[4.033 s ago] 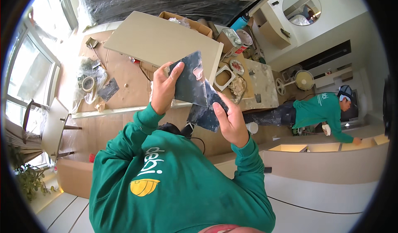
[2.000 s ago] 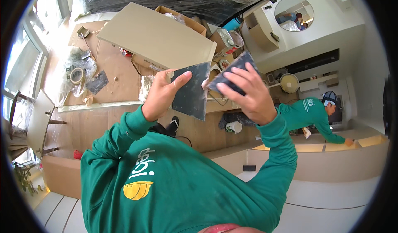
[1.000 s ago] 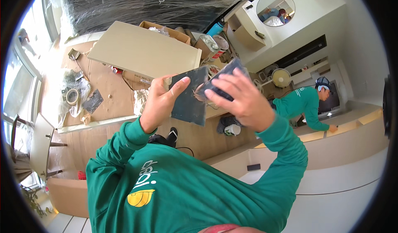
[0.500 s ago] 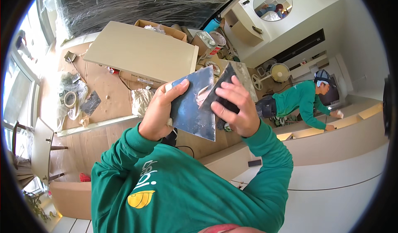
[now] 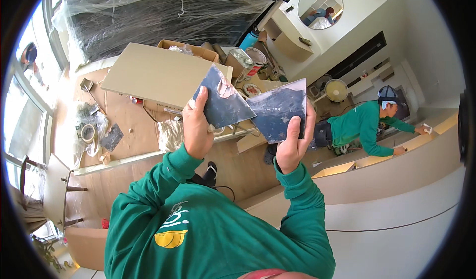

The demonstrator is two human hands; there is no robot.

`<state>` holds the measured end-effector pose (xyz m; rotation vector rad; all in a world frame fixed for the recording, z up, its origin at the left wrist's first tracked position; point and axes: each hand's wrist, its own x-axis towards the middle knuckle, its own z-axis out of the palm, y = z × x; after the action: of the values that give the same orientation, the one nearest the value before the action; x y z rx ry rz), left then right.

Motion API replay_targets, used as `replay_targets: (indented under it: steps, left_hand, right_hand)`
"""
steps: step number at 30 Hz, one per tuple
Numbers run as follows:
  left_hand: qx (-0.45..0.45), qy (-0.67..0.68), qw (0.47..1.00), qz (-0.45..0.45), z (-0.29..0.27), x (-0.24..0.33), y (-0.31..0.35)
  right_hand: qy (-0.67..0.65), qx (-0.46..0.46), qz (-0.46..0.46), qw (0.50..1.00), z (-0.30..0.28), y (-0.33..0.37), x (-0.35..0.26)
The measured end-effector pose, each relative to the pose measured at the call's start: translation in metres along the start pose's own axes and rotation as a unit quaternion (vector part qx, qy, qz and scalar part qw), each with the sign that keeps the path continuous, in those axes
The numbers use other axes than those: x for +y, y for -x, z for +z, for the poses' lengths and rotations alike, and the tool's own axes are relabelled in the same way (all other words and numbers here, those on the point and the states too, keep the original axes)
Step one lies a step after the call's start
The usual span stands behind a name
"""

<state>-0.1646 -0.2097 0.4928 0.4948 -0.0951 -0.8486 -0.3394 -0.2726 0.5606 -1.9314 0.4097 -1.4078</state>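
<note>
“So, what did you have in the left grip [image 5: 197, 130]?”

“I had it clamped on a dark, flat plate [image 5: 229, 105], thumb laid over the near face, and a pinkish smear [image 5: 226, 88] showed on that face.”

“And the right grip [image 5: 294, 147]?”

“Clamped as well, on a second dark plate [image 5: 277, 110]. Both plates sat between my grips, a corner of the first at the left edge of the second; I couldn't tell whether they touched.”

“What lay around them?”

“Beyond the left grip, a big beige panel [image 5: 158, 75] sat above the cardboard-covered surface [image 5: 141, 142]. Left of that grip lay a crumpled whitish bundle [image 5: 171, 135], then a tape roll [image 5: 88, 125] farther left. Well off to the right of the right grip, a person [image 5: 354, 127] in a green top leaned over a long beige cabinet [image 5: 391, 180].”
</note>
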Motion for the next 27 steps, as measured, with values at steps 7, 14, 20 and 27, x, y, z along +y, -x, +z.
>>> replay_targets:
  steps: [7, 14, 20, 27]
  left_hand:
    - [-0.03, -0.08, 0.994, 0.07, 0.019, -0.006, 0.006]
    - [-0.105, -0.114, 0.98, 0.123, 0.033, -0.011, 0.005]
    - [-0.14, -0.18, 0.965, 0.128, 0.032, -0.021, -0.003]
    - [-0.084, -0.113, 0.989, 0.041, 0.031, -0.021, -0.009]
  right_hand:
    - [0.072, -0.144, 0.036, 0.986, -0.005, 0.004, -0.01]
    - [0.131, -0.209, 0.026, 0.969, -0.018, 0.001, -0.014]
    - [0.166, -0.243, 0.035, 0.955, -0.033, 0.004, -0.009]
    - [0.098, -0.203, 0.147, 0.963, -0.054, -0.008, 0.001]
